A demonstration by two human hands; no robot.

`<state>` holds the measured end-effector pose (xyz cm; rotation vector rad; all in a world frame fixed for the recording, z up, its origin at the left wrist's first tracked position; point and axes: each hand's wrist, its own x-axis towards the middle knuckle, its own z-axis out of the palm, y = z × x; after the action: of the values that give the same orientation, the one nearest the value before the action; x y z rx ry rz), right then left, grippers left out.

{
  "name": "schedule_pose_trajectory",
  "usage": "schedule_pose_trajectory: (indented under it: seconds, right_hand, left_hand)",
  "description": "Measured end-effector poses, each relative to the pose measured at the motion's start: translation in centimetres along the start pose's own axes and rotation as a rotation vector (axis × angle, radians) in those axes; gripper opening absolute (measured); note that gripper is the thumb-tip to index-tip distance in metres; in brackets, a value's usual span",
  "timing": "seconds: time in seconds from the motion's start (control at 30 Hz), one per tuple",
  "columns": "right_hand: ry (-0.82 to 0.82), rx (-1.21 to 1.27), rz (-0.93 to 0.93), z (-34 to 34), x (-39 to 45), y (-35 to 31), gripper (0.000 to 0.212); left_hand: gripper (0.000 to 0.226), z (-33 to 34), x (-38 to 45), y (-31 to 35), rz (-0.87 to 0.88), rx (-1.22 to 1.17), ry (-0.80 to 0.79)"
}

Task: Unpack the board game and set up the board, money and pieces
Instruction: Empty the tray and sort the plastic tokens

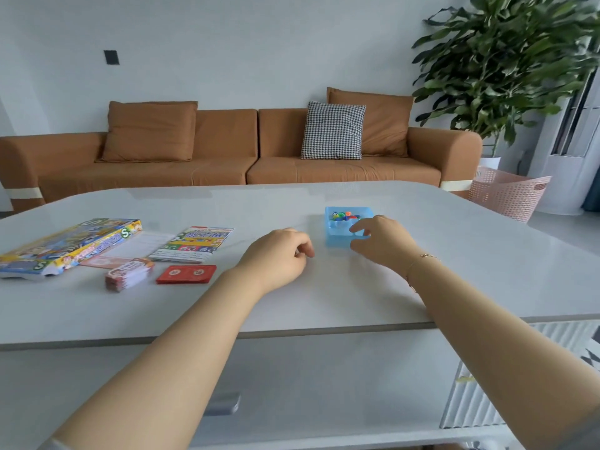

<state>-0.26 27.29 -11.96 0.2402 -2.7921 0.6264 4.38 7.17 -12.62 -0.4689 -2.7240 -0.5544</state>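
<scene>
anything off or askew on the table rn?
Nothing spilled or damaged. The game box lies at an angle on the left, the folded board is still unopened, and the card stack is a bit fanned. Pieces sit inside the blue tray.
</scene>
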Motion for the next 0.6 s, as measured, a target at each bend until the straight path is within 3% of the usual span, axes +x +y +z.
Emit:
schedule_pose_trajectory:
  seconds: [0.27, 0.37, 0.47, 0.6]
  right_hand:
    - [-0.040, 0.127, -0.071, -2.4, -1.1, 1.6, 0.013]
    - [-0.026, 0.173, 0.039, -2.9, -0.7, 2.0, 0.015]
    - [-0.005, 0.198, 0.124, -2.9, -0.5, 2.0, 0.019]
    - [0.067, 0.033, 0.200, -2.2, -0.2, 2.9, 0.038]
  left_hand:
    - [0.044, 2.3, 2.1, 1.6, 0.105, 0.155, 0.069]
    - [0.046, 2.2, 3.0, 1.1, 0.067, 0.060, 0.111]
    - [0.037, 2.3, 4.0, 0.2, 0.049, 0.006, 0.056]
    - [0.030, 2.9, 4.4, -0.3, 0.061, -0.046, 0.029]
